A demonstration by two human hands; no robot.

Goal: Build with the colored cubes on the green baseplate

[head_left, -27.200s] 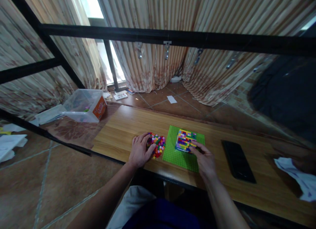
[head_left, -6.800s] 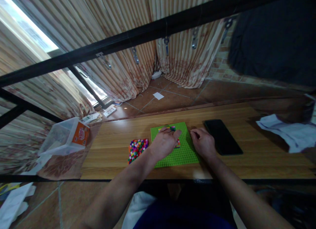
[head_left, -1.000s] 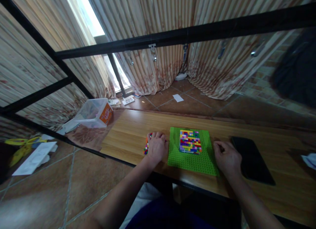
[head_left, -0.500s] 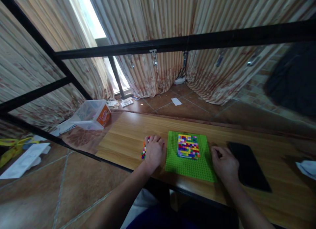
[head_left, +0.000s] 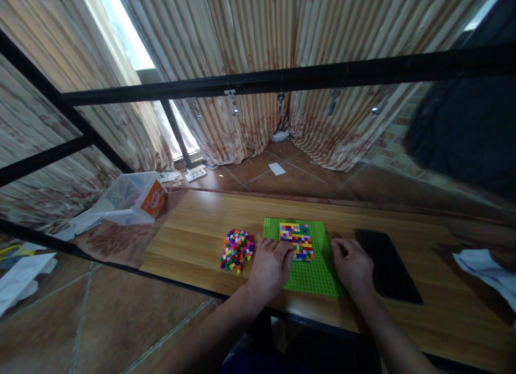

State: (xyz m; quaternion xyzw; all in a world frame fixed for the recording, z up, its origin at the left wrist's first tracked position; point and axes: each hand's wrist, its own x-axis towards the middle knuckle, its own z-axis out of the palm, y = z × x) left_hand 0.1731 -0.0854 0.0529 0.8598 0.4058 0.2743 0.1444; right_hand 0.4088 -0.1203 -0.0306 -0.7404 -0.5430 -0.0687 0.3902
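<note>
Reaching over the green baseplate (head_left: 318, 280), the left hand (head_left: 271, 267) is partly covering the multicoloured block structure (head_left: 303, 238) standing there, grip impossible to tell; the right hand (head_left: 355, 264) is resting alongside, fingers curled together; loose bricks (head_left: 237, 247) are lying leftward.

I see through one camera worn on the person's head, facing forward and down over a long, brown wood-grain tabletop (head_left: 189, 237). It sits near enough that both bare forearms (head_left: 229, 323) enter from the bottom edge, with the bare left hand (head_left: 271, 264) and right hand (head_left: 353, 261) below centre. My wide view reaches beige striped fabric curtains (head_left: 250, 35) beyond a slightly slanting, straight black metal bar (head_left: 258, 83).
</note>
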